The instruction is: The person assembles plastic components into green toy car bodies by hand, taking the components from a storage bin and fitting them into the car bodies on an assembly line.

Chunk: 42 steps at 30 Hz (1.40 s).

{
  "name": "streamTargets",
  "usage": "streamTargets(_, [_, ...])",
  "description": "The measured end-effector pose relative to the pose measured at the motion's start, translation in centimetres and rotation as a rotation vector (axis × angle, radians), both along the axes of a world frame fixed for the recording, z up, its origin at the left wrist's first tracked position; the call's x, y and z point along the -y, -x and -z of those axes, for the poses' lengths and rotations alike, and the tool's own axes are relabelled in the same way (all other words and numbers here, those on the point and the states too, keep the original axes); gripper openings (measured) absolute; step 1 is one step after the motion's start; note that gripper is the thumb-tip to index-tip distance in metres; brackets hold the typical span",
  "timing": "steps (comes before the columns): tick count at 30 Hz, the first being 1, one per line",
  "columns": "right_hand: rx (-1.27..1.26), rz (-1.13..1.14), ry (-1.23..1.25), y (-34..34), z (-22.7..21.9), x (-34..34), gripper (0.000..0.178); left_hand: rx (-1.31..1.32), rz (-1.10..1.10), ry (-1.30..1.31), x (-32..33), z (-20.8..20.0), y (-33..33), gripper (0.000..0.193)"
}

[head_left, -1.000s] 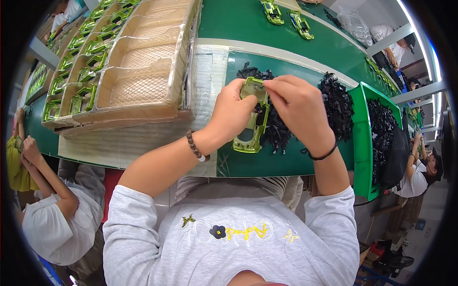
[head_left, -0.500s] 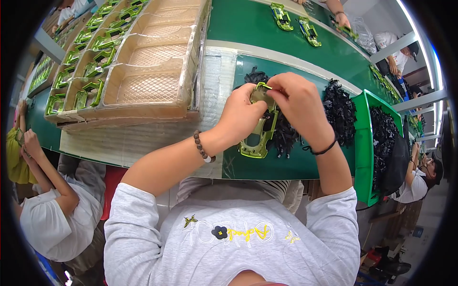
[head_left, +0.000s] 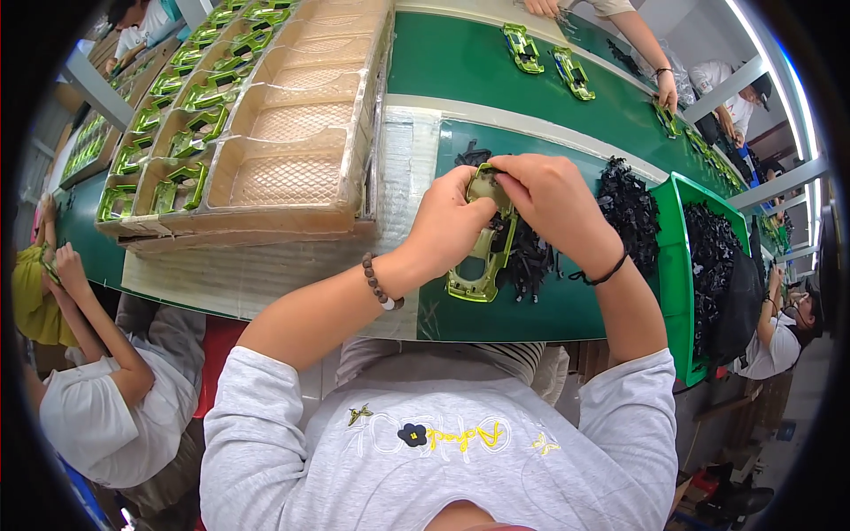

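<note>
Sitting between hands [head_left: 445, 221] [head_left: 567, 208], green car shell [head_left: 483, 250], near end protruding

A white-shirted co-worker [head_left: 119, 411] is at left — a bright strip light [head_left: 779, 78] runs along the upper right

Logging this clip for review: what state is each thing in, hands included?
Green car shell, held in the left hand
Left hand, closed on the shell's side
Right hand, fingers at the shell's far end; exact grip unclear
Tray, open-topped, green shells in its left columns
Green bin, open, holding many black parts
Black pile, loose, heaped left of the bin
Two far shells, lying apart, unheld
</note>
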State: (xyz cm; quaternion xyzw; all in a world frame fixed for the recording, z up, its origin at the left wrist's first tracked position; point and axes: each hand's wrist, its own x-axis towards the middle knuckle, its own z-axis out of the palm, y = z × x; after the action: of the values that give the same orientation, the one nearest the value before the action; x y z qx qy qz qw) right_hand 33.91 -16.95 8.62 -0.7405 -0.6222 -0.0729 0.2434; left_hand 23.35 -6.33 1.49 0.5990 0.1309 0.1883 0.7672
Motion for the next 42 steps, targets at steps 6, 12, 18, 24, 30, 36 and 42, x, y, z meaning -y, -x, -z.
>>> streamTargets(6, [-0.404,-0.034,0.127,-1.1,-1.7,-0.1,0.017,0.022,0.033,-0.026,0.2,-0.8,0.7,0.019])
streamTargets(12, [-0.506,0.058,0.133,-0.8,-1.4,0.5,0.019,0.023,0.057,-0.014,0.4,-0.2,0.6,0.019])
streamTargets(18, [-0.821,-0.078,0.251,-2.8,-1.5,1.0,0.022,-0.087,0.091,-0.189,0.1,-1.6,0.7,0.039])
streamTargets(24, [-1.247,-0.037,0.537,-5.5,-1.7,-1.4,0.025,-0.18,-0.019,-0.871,-2.5,-6.3,3.3,0.044])
streamTargets(30, [-1.54,0.206,0.178,-15.6,0.2,-5.2,0.021,-0.197,-0.093,-1.007,-7.6,-14.0,8.1,0.028])
streamTargets(36, [-1.96,0.469,-0.466,-22.1,7.0,-15.6,0.025,-0.299,-0.239,-1.291,-22.8,-12.3,3.9,0.026])
streamTargets(42, [-2.01,0.532,-0.798,-25.3,11.1,-20.4,0.024,-0.264,-0.047,-1.605,-28.8,-8.3,-4.1,0.039])
